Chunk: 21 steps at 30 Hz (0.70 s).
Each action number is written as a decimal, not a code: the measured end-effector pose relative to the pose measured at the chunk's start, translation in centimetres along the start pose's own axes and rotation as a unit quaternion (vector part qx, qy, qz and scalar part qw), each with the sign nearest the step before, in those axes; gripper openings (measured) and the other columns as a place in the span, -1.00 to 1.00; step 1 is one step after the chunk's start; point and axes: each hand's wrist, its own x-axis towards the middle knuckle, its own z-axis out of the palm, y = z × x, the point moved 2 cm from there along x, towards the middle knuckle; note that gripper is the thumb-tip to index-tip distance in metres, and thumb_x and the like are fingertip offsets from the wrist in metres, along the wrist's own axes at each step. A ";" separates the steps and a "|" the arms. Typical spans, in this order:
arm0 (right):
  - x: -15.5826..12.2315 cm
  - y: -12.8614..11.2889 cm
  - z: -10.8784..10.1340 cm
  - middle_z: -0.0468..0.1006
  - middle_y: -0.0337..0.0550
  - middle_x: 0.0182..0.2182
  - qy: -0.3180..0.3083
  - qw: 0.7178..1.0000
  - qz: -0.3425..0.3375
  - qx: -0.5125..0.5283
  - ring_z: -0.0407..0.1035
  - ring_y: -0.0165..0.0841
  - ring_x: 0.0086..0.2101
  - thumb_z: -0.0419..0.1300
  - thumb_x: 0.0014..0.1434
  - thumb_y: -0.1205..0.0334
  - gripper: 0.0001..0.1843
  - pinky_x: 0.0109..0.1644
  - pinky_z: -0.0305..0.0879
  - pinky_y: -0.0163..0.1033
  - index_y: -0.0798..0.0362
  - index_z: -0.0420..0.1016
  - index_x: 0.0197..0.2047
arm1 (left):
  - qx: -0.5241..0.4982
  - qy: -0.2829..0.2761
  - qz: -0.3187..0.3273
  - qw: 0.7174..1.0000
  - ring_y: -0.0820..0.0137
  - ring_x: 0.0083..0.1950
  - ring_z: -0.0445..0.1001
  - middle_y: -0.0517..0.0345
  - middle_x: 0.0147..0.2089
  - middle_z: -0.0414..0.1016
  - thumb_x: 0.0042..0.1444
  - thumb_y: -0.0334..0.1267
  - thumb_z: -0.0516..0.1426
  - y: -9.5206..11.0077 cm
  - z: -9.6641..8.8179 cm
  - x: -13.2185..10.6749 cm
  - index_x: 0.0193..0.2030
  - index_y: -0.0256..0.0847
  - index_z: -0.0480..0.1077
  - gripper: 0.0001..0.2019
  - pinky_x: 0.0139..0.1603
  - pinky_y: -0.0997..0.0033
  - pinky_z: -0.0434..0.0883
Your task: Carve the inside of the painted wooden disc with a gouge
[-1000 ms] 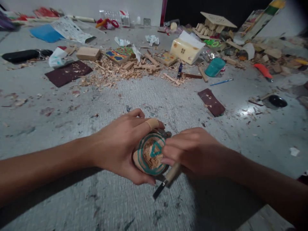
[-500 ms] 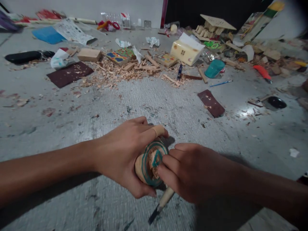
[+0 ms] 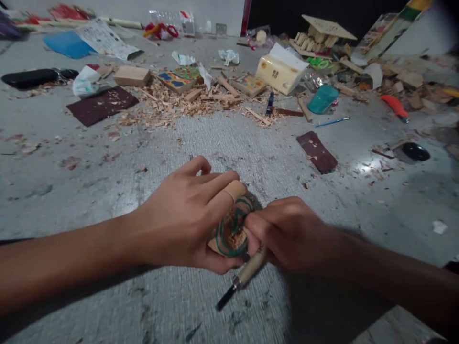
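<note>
My left hand [image 3: 184, 217] grips a round wooden piece [image 3: 233, 229] with teal rings and a teal triangle drawn on its face; a bandage wraps one finger. The middle of that face is carved rough and holds wood crumbs. My right hand [image 3: 290, 234] is closed around a carving tool [image 3: 241, 278] with a pale wooden handle and a dark blade end pointing down-left below the piece. The fingertips of my right hand press on the piece's face. Both hands hover just above the grey work surface [image 3: 107, 191].
Wood shavings [image 3: 172, 107] lie in a heap further back. Sandpaper sheets [image 3: 102, 105] [image 3: 316, 151], painted wood blocks [image 3: 179, 79], a cream box [image 3: 279, 71], a teal cap [image 3: 322, 99], an orange-handled tool [image 3: 394, 106] and a stick house model [image 3: 319, 36] crowd the far side.
The wooden piece has tilted so its face turns more to the right. My right hand shifted up against it and the tool's blade swung slightly.
</note>
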 end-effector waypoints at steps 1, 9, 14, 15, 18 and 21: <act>0.0 0.2 0.2 0.53 -0.33 -0.57 0.018 1.000 0.009 0.009 0.37 -0.42 -0.59 0.18 0.26 0.40 -0.83 -0.44 0.13 -0.27 0.01 0.36 -0.37 | 0.017 0.005 -0.003 1.000 0.23 -0.30 0.59 -0.01 -0.15 0.63 0.23 0.23 0.15 0.1 0.0 0.0 -0.05 -0.24 0.31 -0.49 -0.14 0.08 0.28; -0.2 1.5 0.4 0.35 -0.46 -0.61 0.152 0.982 0.006 0.113 0.15 -0.54 -0.64 0.24 0.26 0.34 -0.82 -0.49 0.04 -0.35 0.00 0.35 -0.37 | 0.064 0.031 -0.029 0.997 0.15 -0.25 0.59 -0.02 -0.14 0.61 0.23 0.30 0.10 -0.5 -0.2 0.0 0.02 -0.18 0.26 -0.45 -0.16 0.03 0.29; -0.3 2.5 -1.2 0.30 -0.46 -0.62 0.203 0.977 0.050 0.044 0.13 -0.53 -0.63 0.17 0.28 0.35 -0.81 -0.49 0.04 -0.34 -0.02 0.33 -0.39 | 0.043 0.024 -0.053 0.997 0.11 -0.18 0.60 -0.05 -0.04 0.62 0.16 0.45 0.14 -1.7 0.0 -0.2 0.09 -0.17 0.24 -0.29 -0.15 0.06 0.29; -0.4 2.8 -1.6 0.29 -0.46 -0.63 0.212 0.974 0.079 0.012 0.12 -0.53 -0.63 0.17 0.29 0.35 -0.78 -0.51 0.01 -0.33 -0.02 0.31 -0.41 | 0.039 0.026 -0.049 0.998 0.11 -0.16 0.60 -0.06 -0.03 0.62 0.16 0.45 0.14 -1.8 0.0 -0.2 0.10 -0.17 0.23 -0.28 -0.14 0.07 0.29; -0.6 3.5 -2.5 0.23 -0.44 -0.67 0.228 0.964 0.127 -0.059 0.07 -0.52 -0.64 0.25 0.35 0.24 -0.62 -0.53 -0.05 -0.30 -0.02 0.24 -0.48 | 0.031 0.032 -0.039 0.998 0.09 -0.12 0.61 -0.09 -0.02 0.61 0.14 0.46 0.17 -1.9 0.1 -0.3 0.12 -0.21 0.23 -0.24 -0.11 0.07 0.30; -0.8 3.5 -2.8 0.37 -0.41 -0.61 0.232 0.968 0.074 -0.051 0.19 -0.51 -0.60 0.22 0.42 0.22 -0.68 -0.47 0.05 -0.30 -0.01 0.34 -0.41 | 0.023 0.028 -0.037 0.999 0.10 -0.11 0.61 -0.09 -0.04 0.61 0.16 0.44 0.17 -1.9 0.2 -0.3 0.11 -0.23 0.23 -0.25 -0.09 0.06 0.30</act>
